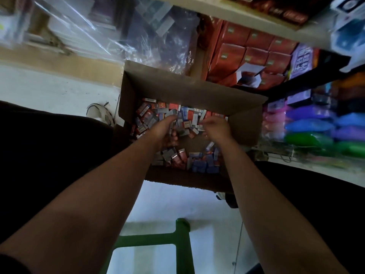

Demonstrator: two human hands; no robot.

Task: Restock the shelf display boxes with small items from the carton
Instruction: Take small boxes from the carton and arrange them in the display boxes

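An open brown carton [183, 86] stands on the floor below me, holding several small red, blue and grey boxes [187, 115]. Both my arms reach down into it. My left hand [166, 131] is curled around a few small grey boxes that it holds in its palm. My right hand [217, 127] is bent over the pile at the carton's right side with its fingers curled; what lies under them is hidden. Orange display boxes [250, 54] fill the low shelf behind the carton, one with its white flap open [248, 74].
Plastic-wrapped stock [118, 32] lies at the back left. Coloured packets [316, 127] are stacked on the right. A green stool frame [177, 242] stands under me. A shoe [100, 113] rests left of the carton on the pale floor.
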